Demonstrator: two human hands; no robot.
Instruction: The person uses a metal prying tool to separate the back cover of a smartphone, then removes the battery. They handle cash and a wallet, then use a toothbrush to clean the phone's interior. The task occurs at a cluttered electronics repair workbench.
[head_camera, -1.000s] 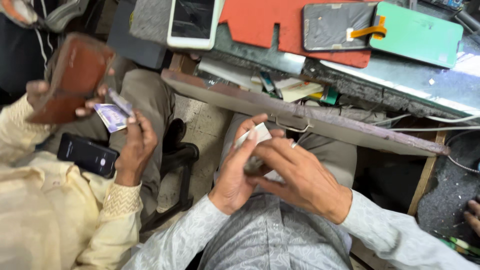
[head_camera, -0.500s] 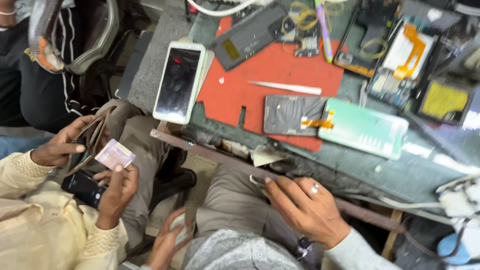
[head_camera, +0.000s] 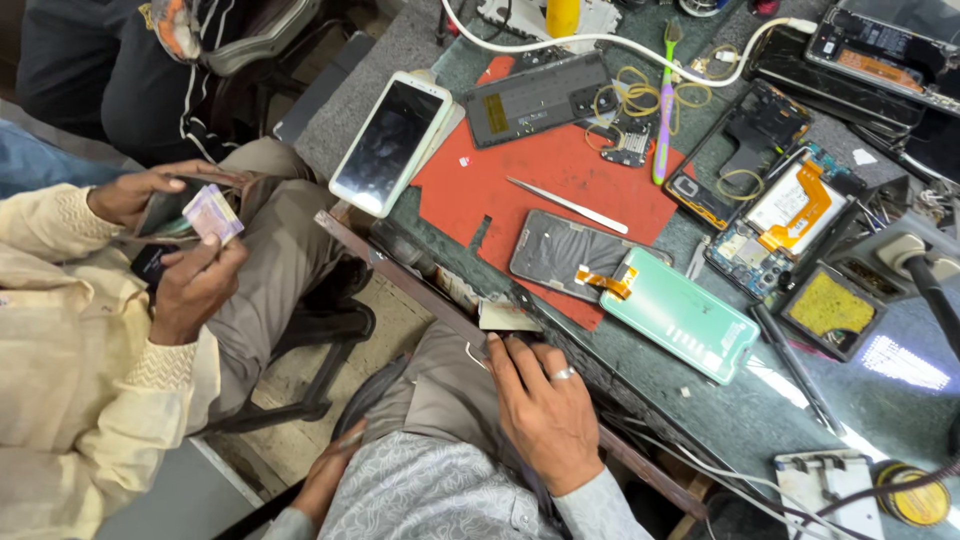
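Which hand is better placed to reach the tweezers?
Right, probably. The right hand rests at the bench edge, below the tweezers. The left hand is down by the lap, farther off.

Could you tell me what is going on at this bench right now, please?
The person's right hand rests at the edge of the workbench, by a drawer front, holding nothing visible. The left hand is low beside the lap. On the red mat lie tweezers and an opened phone. A seated person in cream sleeves holds a wallet and a banknote.
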